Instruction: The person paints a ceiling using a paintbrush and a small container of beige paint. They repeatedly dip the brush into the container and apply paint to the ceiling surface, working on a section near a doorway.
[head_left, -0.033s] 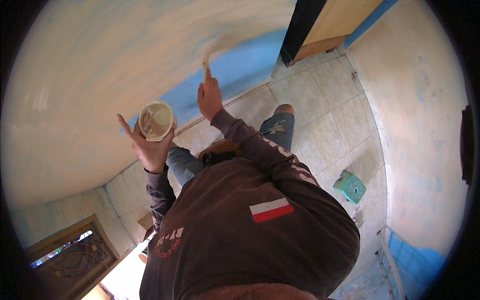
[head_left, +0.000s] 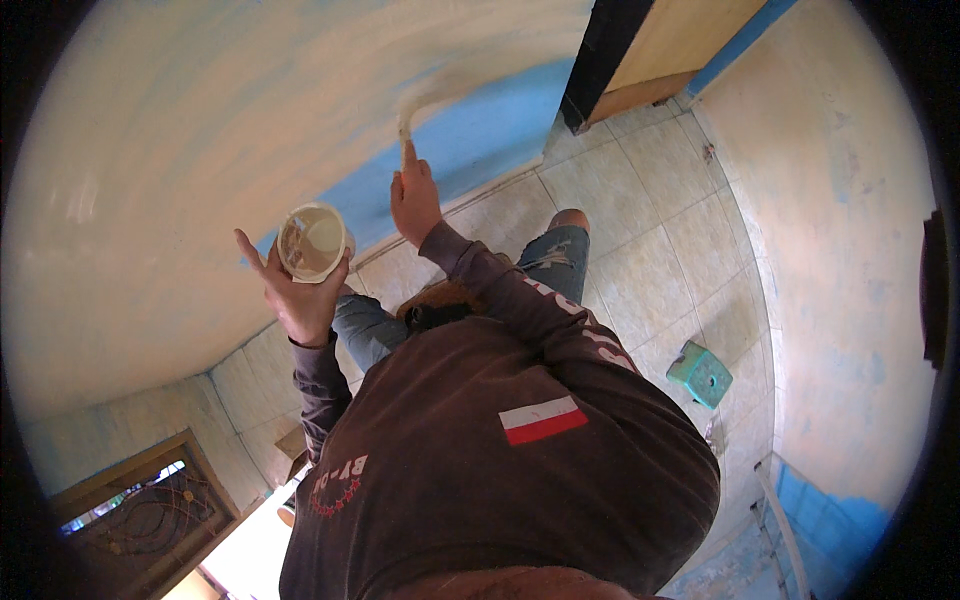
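Observation:
My left hand (head_left: 295, 295) holds a round white tub (head_left: 314, 243) with pale paint inside, its forefinger or little finger sticking out to the side. My right hand (head_left: 415, 200) is closed on a slim pale brush (head_left: 405, 130), whose tip is against the wall (head_left: 250, 120). That wall has streaky cream paint over blue, with a solid light-blue band (head_left: 480, 130) low down, beside my right hand. A curved, wet-looking cream stroke runs from the brush across the band's upper edge.
My knees and a bare foot (head_left: 568, 220) are over the tiled floor (head_left: 640, 240). A turquoise plastic stool (head_left: 700, 373) stands to the right. A door (head_left: 645, 50) is at the top, another wall (head_left: 840, 230) at the right, and a wooden-framed opening (head_left: 140, 500) at the lower left.
My right hand and the brush have shifted slightly down and left along the wall. My left hand and the tub look unmoved.

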